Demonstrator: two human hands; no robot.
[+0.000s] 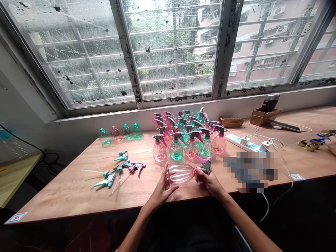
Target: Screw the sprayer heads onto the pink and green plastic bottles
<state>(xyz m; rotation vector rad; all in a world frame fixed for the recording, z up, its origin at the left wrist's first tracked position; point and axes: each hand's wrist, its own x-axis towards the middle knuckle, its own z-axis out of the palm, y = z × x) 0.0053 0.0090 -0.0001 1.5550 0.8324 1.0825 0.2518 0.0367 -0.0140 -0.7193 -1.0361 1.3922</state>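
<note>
A clear pink spray bottle (181,173) lies sideways just above the wooden table (65,190) near its front edge. My left hand (163,187) wraps its fingers round the bottle's base end. My right hand (208,180) grips the neck, where a grey and pink trigger head (205,163) sits. Behind the bottle stands a cluster of several finished pink and green spray bottles (187,138) with trigger heads on.
Several loose trigger heads with dip tubes (118,169) lie at the left. Bottles without heads (120,133) stand by the wall. A white power strip (245,142) with cables, a cardboard box (264,115) and a blurred patch (252,171) are at the right.
</note>
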